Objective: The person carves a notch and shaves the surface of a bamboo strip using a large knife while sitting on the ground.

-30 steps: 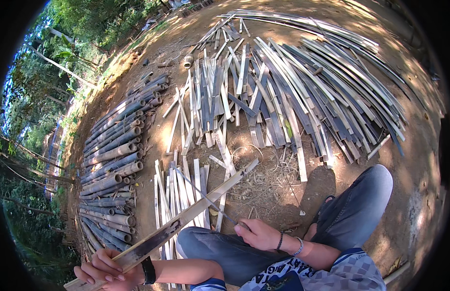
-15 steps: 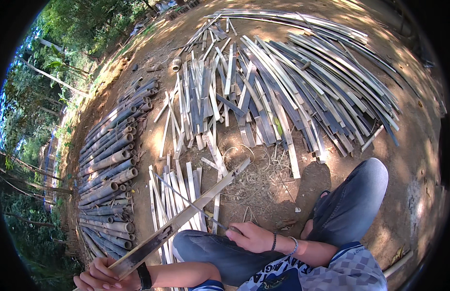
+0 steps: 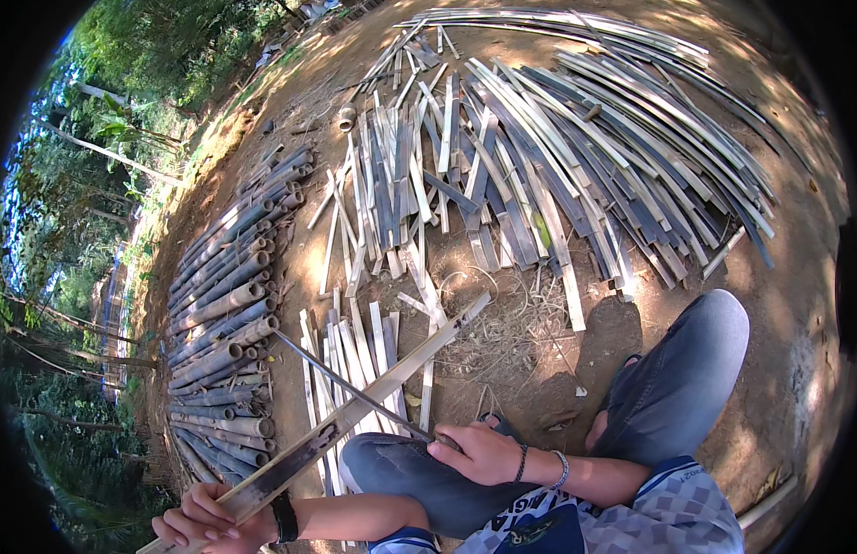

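My left hand (image 3: 205, 519) is closed around the lower end of a long split bamboo strip (image 3: 419, 357). The strip slants up and away to the right across my bent leg, pale with a dark stained patch along its middle. In my right hand (image 3: 484, 452), above my lap, is the handle of a long, thin-bladed knife (image 3: 319, 367). Its blade points up and left and crosses the strip's face; whether it touches is hard to tell.
A large pile of split bamboo strips (image 3: 622, 157) spreads over the ground ahead. Shorter strips (image 3: 364, 346) lie before my knee. Stacked round bamboo poles (image 3: 230, 300) line the left. Curled shavings (image 3: 502, 328) litter the dirt near my feet.
The knife blade has swung, its tip now further left and its broad side more visible. Strip and both hands appear slightly shifted right along with the whole view.
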Demonstrator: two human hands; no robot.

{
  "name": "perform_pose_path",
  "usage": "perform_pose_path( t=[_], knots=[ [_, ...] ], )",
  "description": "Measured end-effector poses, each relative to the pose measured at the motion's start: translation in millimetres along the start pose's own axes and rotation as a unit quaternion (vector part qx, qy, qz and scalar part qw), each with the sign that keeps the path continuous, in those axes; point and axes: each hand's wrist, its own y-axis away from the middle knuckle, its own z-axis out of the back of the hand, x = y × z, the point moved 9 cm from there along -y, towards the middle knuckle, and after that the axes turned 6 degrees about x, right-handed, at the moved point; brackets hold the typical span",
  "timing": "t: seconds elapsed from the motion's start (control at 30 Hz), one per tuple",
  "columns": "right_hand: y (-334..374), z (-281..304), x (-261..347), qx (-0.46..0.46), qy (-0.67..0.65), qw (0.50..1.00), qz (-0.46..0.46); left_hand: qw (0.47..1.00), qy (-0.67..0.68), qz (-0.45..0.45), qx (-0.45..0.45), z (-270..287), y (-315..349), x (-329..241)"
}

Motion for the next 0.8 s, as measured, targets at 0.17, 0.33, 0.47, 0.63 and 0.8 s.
perform_pose_path(
  t=[0.17, 0.33, 0.47, 0.63, 0.8],
  knots=[
    [-5.2, 22.9, -66.5, -0.039, 0.012, 0.988, -0.150, 1.000, -0.005, 0.001, -0.013, -5.0, -1.7, 0.9],
    [-1.7, 10.5, -22.2, 0.002, -0.049, 0.996, -0.075, 1.000, 0.008, -0.009, -0.008, -11.6, -3.1, 3.0],
    [-1.7, 9.1, -2.6, 0.010, -0.006, 1.000, -0.025, 1.000, 0.016, -0.017, -0.013, -10.8, -1.8, 2.0],
    [-7.9, 37.7, -74.4, -0.066, -0.015, 0.977, -0.203, 0.999, 0.035, -0.014, -0.002, -9.9, -3.3, 2.5],
    [4.8, 7.8, 11.2, 0.035, -0.011, 0.999, -0.015, 0.992, 0.119, -0.051, 0.001, -21.1, -3.5, 3.7]
  ],
)
